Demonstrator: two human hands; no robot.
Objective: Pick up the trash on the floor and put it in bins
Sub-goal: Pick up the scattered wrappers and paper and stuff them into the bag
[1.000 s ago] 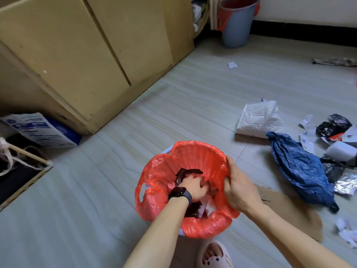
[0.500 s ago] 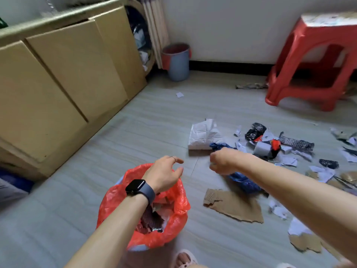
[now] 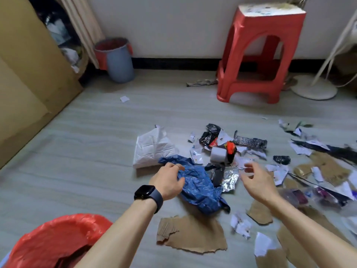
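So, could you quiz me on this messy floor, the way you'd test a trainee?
1. True or false: the stool lies tipped on its side.
2. What is the left hand reaching? A) blue bag B) stool C) cardboard
3. How many red-lined bins are in view?

Key
1. False, it stands upright by the wall.
2. A.
3. Two: the near bin at bottom left and the far bin by the wall.
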